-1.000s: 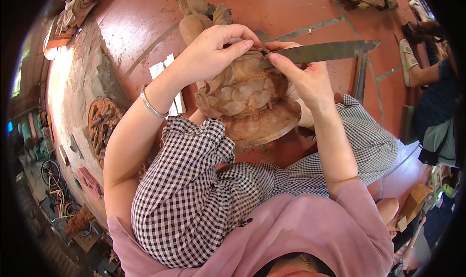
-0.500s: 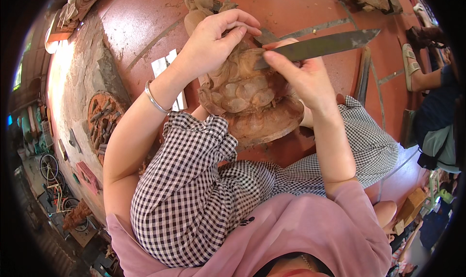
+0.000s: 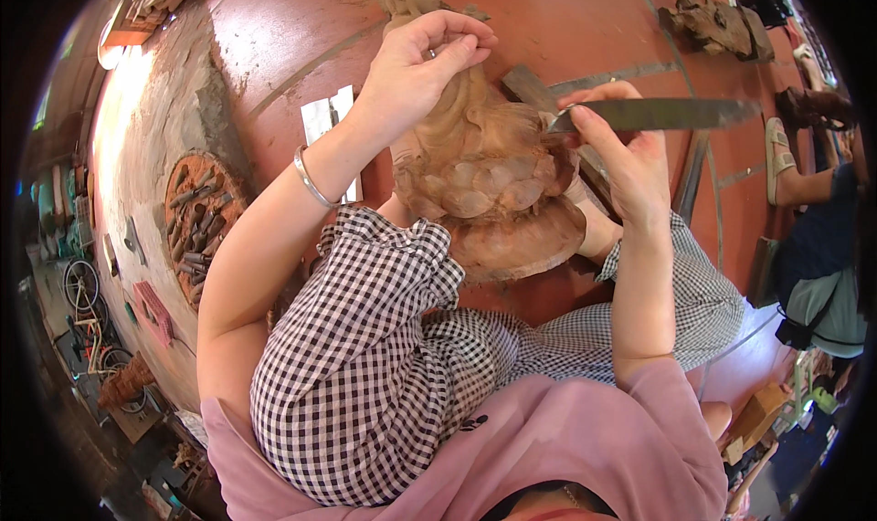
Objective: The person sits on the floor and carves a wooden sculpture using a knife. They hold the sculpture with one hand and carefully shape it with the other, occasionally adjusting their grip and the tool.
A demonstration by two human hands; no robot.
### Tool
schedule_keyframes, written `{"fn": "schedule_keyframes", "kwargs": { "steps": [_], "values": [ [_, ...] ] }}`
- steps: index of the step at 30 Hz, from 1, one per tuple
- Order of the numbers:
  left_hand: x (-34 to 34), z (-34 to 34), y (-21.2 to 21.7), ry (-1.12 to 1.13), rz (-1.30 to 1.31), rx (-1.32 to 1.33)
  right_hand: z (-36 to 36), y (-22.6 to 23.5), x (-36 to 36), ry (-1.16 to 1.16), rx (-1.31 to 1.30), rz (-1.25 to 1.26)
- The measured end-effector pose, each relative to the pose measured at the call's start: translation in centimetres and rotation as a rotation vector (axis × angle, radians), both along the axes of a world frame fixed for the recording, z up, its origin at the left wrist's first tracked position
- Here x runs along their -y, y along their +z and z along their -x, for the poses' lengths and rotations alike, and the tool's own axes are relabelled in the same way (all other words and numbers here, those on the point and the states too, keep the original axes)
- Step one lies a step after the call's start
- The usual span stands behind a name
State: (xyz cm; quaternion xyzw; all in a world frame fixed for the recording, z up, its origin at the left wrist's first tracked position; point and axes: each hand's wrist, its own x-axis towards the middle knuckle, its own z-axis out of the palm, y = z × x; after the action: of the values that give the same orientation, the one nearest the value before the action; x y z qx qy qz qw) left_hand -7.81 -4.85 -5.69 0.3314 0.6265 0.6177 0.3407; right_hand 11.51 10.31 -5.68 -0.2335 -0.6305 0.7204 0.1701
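Observation:
A carved brown wooden figure with a rounded, scalloped base lies on the floor between my legs, its narrower part pointing away from me. My right hand grips a long, flat, dark blade between thumb and fingers. One end of that blade reaches the right side of the carving, and the other sticks out to the right. Over the narrower part of the figure, my left hand is closed, thumb against fingertips. Whatever may be in that pinch is hidden.
A round tray of carving tools sits on the left on a worn slab. Wooden bars lie beyond my right hand. A rough wood piece is at the far right. Another person's sandalled foot shows at right.
My right hand has moved right with the blade, which now lies more level. My left hand stays pinched above the figure. The whole view has shifted slightly.

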Motion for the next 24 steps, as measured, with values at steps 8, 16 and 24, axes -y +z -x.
{"fn": "schedule_keyframes", "kwargs": {
  "steps": [8,16,24],
  "values": [
    [2.1,1.7,-1.1,0.446,-0.058,-0.131,-2.0,-1.6,-0.9,-0.139,-0.049,0.154],
    [4.8,-0.4,-3.8,0.546,0.068,0.08,-3.7,-3.6,-1.2,-0.191,0.007,0.209],
    [6.6,-2.8,-5.0,0.277,0.038,0.066,-4.4,-4.3,-1.0,-0.213,0.078,0.183]
  ]
}}
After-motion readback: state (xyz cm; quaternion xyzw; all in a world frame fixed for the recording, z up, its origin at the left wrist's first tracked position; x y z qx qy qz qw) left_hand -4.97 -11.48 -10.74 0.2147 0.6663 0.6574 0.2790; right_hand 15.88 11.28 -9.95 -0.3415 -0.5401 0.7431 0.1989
